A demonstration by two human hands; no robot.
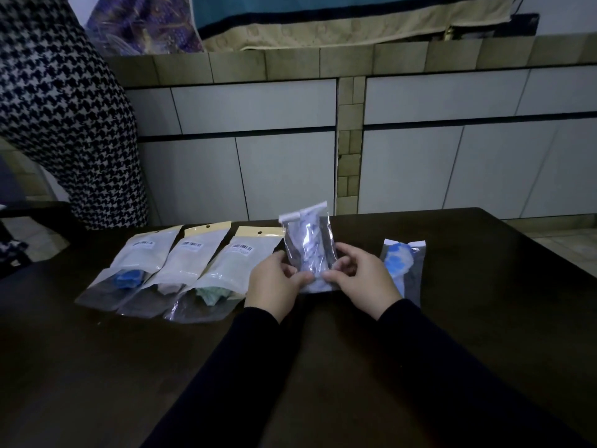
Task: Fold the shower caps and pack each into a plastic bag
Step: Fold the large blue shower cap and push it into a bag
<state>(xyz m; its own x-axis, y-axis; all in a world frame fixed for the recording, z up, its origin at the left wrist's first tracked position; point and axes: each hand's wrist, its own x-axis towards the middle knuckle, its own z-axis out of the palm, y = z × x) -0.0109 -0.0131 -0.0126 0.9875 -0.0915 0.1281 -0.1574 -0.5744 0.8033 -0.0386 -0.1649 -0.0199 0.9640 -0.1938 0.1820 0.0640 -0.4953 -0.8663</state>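
Clear plastic bag (308, 245) was pinched at its lower end between left hand (277, 281) and right hand (361, 278), long axis rising away from both grips, equally near.

On the table (452, 318), three packed bags lie side by side in a row at the left: the left bag (129, 266), the middle bag (176, 270) and the right bag (223, 276), each overlapping the next. Just right of them, the left hand (274, 282) and right hand (365, 279) hold a bag (308, 247) upright above the table. Another bag (403, 270) lies just right of the right hand. Cabinets (258, 150) stand behind the table.
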